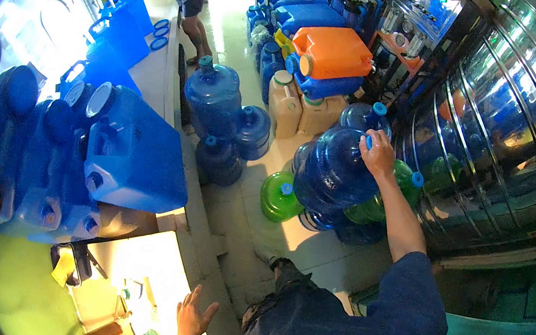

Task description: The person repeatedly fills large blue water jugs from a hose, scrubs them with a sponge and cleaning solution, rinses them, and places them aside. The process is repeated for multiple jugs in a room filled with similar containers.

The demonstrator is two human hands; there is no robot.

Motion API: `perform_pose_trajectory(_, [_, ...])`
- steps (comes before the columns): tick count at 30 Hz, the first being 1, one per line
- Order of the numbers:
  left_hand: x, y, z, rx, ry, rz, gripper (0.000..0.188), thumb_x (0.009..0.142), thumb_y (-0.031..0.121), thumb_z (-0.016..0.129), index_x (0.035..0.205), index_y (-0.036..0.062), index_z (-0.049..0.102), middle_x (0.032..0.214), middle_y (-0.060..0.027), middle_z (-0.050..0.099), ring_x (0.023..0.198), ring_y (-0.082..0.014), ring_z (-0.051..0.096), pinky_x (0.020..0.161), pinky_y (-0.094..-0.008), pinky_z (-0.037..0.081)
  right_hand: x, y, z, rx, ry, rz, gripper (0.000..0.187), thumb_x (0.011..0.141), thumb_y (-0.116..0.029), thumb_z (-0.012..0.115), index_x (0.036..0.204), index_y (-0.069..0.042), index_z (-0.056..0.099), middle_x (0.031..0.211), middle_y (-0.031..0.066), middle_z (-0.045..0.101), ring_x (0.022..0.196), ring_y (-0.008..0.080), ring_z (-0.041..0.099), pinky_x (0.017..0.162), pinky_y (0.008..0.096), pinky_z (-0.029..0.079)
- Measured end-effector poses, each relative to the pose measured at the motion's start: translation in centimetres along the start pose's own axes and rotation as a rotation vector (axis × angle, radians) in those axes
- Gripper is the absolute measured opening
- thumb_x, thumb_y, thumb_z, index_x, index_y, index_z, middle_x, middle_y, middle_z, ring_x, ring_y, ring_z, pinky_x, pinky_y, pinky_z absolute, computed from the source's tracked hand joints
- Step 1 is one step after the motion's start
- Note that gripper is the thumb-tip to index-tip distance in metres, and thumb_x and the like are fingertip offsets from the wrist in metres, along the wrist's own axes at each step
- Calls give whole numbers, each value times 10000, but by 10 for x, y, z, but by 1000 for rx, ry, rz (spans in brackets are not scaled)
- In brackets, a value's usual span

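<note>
Blue round plastic water bottle (332,175) at three o'clock from centre, the right hand (378,157) closed around its neck.
Left hand (193,318) spread, holding nothing; one orange plastic jerrycan (335,53) at one o'clock.

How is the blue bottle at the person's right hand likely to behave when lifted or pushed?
The blue bottle looks like stiff, clear plastic, so it should probably hold its shape. Its round body could roll if laid on its side. With the right hand only at the narrow neck, the wide body may swing when lifted. I can't tell how full it is.
</note>
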State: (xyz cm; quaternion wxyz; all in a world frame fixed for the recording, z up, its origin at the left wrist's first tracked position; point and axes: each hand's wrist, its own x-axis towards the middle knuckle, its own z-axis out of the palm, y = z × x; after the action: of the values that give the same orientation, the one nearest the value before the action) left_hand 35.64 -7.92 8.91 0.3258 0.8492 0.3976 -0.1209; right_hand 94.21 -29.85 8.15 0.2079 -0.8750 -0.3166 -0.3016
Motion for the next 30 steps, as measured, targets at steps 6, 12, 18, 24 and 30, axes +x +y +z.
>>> perform_pose_trajectory(6, [7,-5,16,-55,-35,-33,799,838,523,701,1425,25,489,1343,-217,588,1270,-381,533,1068,-511,369,-16,13,36,-42,-65,-77,277,838,-263,704,1026,-68,647,979,100,627,915,308,630,803,415,546])
perform_pose_trajectory(12, [-11,-17,27,-107,-33,-22,786,836,519,704,1415,27,501,1354,-226,579,1280,-381,527,1077,-518,358,-13,-1,39,-85,-160,-110,307,848,-265,710,1071,-63,652,976,91,622,935,305,630,816,413,540])
perform_pose_trajectory(18, [-38,-35,29,-134,-4,0,773,840,534,692,1409,43,511,1356,-225,574,1281,-386,520,1104,-534,330,-48,-16,72,-150,-444,57,499,841,-325,732,1248,-83,575,1245,151,532,1127,364,566,938,464,501])
perform_pose_trajectory(24, [-42,-48,23,-169,123,117,712,857,486,692,1365,15,531,1279,-222,611,1188,-401,569,1026,-517,402,-51,-33,74,-153,-605,307,888,781,-426,766,1512,-154,341,1567,205,278,1397,436,339,1138,543,307])
perform_pose_trajectory(30, [-19,-40,16,-336,413,95,542,868,284,711,1283,-36,572,1127,-222,664,1030,-393,635,920,-453,478,12,-69,88,-271,-592,139,813,751,-518,749,1404,-96,512,1542,190,345,1461,401,232,1179,561,196])
